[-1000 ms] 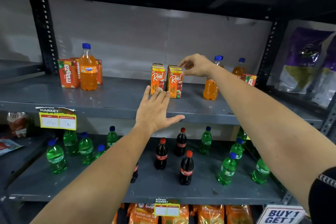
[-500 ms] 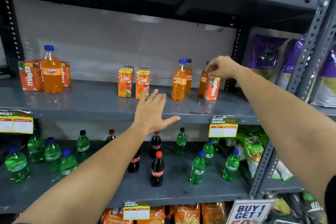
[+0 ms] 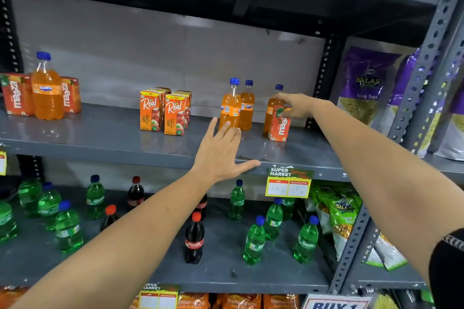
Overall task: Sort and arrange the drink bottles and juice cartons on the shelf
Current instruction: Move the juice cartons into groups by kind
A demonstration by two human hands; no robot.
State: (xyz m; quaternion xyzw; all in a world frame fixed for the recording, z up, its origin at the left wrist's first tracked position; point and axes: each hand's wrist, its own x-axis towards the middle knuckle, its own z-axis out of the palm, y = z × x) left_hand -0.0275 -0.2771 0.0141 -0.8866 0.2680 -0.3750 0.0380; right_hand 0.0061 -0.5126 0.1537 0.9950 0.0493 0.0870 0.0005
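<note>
Grey metal shelving [image 3: 130, 143] on perforated uprights [image 3: 424, 63] stands against a pale, scuffed back panel [image 3: 160, 52], which catches a soft overhead glare. A yellow "Super Market" price tag [image 3: 288, 182] hangs from the shelf edge. In the neighbouring bay, purple snack bags [image 3: 364, 83] stand above green ones [image 3: 344, 213]; a "Buy 1" sign [image 3: 334, 305] sits at the bottom

Grey painted metal shelf [image 3: 105, 138] — smooth, with a soft sheen that mirrors the drinks. Fanta bottles [image 3: 229, 108] are clear glossy plastic with blue plastic caps. Real cartons [image 3: 173, 118] look like printed card, slightly satiny. Purple snack bags [image 3: 364, 83] — shiny crinkled plastic film. Paper price tag [image 3: 288, 183], matt.
</note>
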